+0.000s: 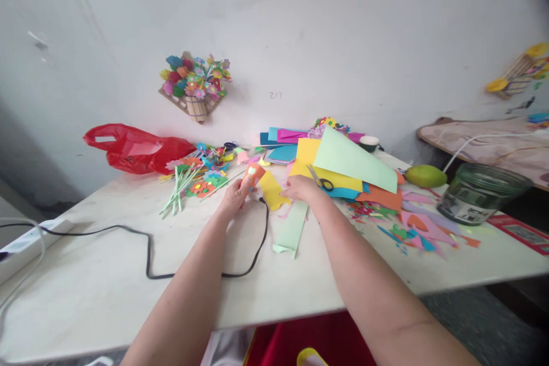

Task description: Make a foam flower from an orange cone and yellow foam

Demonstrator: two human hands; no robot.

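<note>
My left hand [234, 199] is closed around an orange piece [256, 171] with a pale flower shape on it; its exact kind is hard to make out. To its right my right hand [300, 187] reaches in with fingers bent together at the edge of a small yellow foam sheet [271, 190]; whatever they pinch is too small to see. Below that hand lies a pale green strip [290, 229]. Scissors [321, 178] with dark handles rest on the stacked sheets beside my right wrist. A black cord [265, 229] ends between the hands.
Foam flowers [203, 186] and pale green stems [175, 197] lie left, near a red plastic bag [137, 151]. Coloured sheets [354, 160], scraps [424, 226], a green fruit [425, 176] and a glass jar [480, 194] occupy the right. A power strip [32, 246] sits at the left edge.
</note>
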